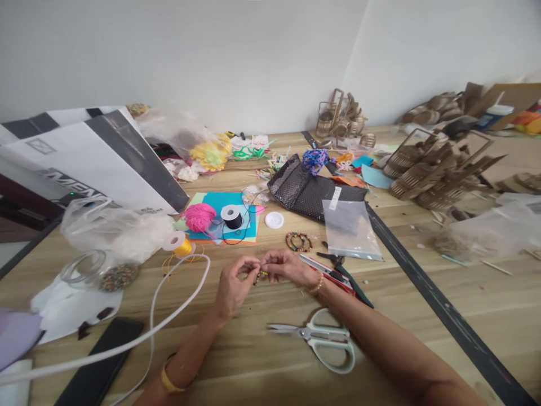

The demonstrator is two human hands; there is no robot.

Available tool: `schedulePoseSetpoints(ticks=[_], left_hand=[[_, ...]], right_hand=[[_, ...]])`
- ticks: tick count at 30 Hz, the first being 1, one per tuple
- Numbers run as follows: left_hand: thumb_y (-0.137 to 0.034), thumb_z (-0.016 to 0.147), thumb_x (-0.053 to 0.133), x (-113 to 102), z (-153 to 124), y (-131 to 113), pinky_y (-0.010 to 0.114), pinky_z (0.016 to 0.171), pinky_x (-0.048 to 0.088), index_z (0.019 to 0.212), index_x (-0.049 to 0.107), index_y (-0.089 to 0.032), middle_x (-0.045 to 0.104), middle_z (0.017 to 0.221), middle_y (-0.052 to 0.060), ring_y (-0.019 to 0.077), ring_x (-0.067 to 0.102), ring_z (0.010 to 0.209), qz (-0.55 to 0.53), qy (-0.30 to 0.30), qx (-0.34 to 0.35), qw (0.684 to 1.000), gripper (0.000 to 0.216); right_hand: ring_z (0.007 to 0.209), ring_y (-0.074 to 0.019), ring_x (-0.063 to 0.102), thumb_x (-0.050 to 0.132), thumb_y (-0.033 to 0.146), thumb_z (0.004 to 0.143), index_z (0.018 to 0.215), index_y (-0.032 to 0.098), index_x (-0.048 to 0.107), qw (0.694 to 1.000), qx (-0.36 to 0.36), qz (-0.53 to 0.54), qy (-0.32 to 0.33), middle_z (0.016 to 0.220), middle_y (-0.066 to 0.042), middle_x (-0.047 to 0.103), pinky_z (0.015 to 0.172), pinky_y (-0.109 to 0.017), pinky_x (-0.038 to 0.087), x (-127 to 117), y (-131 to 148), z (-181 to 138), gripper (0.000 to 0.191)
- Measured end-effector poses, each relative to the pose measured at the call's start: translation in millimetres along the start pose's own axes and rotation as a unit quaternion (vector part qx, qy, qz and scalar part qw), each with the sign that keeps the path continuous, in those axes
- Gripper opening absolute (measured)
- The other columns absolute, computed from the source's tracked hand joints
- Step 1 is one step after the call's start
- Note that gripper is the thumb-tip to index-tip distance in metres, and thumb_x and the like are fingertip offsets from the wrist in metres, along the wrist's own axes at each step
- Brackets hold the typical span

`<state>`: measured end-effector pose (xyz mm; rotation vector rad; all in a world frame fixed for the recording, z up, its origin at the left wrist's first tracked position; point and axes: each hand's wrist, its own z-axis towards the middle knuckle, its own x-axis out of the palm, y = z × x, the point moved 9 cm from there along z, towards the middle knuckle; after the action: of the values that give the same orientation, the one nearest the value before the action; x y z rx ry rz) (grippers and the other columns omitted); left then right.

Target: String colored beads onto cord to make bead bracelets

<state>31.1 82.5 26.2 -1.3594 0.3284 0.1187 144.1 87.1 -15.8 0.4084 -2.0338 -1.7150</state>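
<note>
Both of my hands meet over the middle of the table, fingertips pinched close together. Between them is a short beaded strand [261, 274] in dark and yellow-green colours, partly hidden by the fingers. My left hand [235, 285] grips one end of it, and my right hand [291, 268] pinches it from the other side. A finished-looking beaded bracelet [298, 242] lies coiled just beyond my right hand. Pale green-handled scissors [321, 338] rest on the wood below my right wrist. A red-and-white utility knife [327, 272] and dark green pliers [355, 285] lie by my right forearm.
A black thread spool [232, 217] and pink yarn [200, 217] sit on coloured paper. Yellow thread [180, 242] is at left, near a tipped jar of beads [119, 276]. A white cable [169, 321] loops across. A clear bag [353, 231] and wooden baskets [439, 169] stand at right.
</note>
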Motion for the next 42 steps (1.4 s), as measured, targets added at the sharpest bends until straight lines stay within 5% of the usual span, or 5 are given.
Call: schedulePoseSetpoints(ticks=[7, 12, 42], left_hand=[[-0.012, 0.080, 0.057, 4.3, -7.9, -25.9, 0.022, 0.066, 0.052, 0.084, 0.064, -0.018, 0.068, 0.076, 0.002, 0.0126, 0.063, 0.068, 0.124, -0.003, 0.175, 0.977, 0.011], [-0.010, 0.082, 0.055, 6.5, -11.3, -37.1, 0.021, 0.065, 0.051, 0.085, 0.063, -0.018, 0.068, 0.077, 0.003, 0.0124, 0.063, 0.069, 0.161, -0.007, 0.225, 0.961, 0.012], [-0.016, 0.078, 0.061, -1.2, -7.1, -14.0, 0.023, 0.066, 0.056, 0.095, 0.066, -0.020, 0.071, 0.078, 0.001, 0.0125, 0.067, 0.068, 0.087, -0.039, 0.126, 0.987, 0.018]], right_hand=[[0.045, -0.0059, 0.054, 0.070, 0.042, 0.072, 0.082, 0.013, 0.063, 0.999, 0.014, 0.047, -0.004, 0.057, 0.003, 0.060, 0.041, -0.015, 0.038, -0.1, -6.2, 1.0, 0.032], [0.046, -0.0059, 0.053, 0.071, 0.041, 0.070, 0.081, 0.014, 0.063, 0.997, 0.018, 0.071, 0.001, 0.061, 0.002, 0.061, 0.042, -0.015, 0.038, 2.9, -5.2, -0.2, 0.030], [0.049, -0.0080, 0.060, 0.061, 0.045, 0.081, 0.087, 0.014, 0.055, 0.997, 0.008, 0.064, 0.035, 0.068, 0.000, 0.066, 0.044, -0.016, 0.044, 12.5, 4.0, -3.4, 0.032]])
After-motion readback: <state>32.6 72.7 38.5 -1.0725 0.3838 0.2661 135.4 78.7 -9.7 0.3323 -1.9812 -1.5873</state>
